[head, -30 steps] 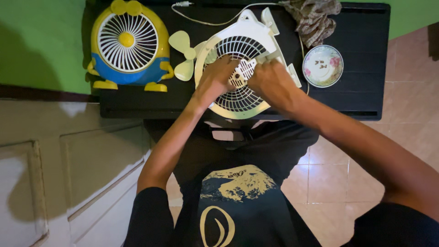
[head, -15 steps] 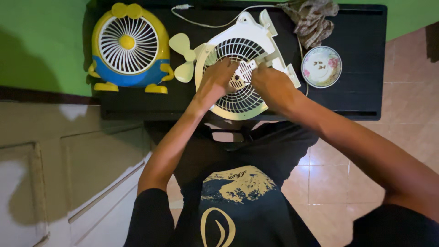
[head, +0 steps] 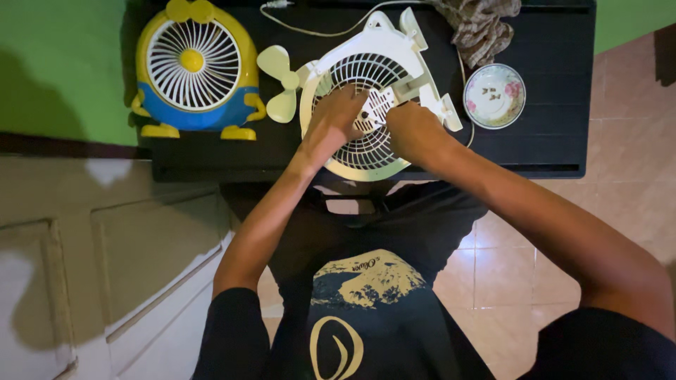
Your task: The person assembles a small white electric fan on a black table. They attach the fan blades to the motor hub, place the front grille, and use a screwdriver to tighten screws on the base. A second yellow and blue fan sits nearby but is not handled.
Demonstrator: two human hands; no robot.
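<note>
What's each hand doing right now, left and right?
Left hand: flat on the white fan grille, fingers spread, gripping nothing.
Right hand: curled at the grille's centre; whether it holds anything cannot be told.

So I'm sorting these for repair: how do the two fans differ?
The yellow fan is yellow and blue with feet; the white fan is plain white. The yellow fan lies untouched, while the left hand and right hand rest on the white fan. Both have white grilles.
</note>
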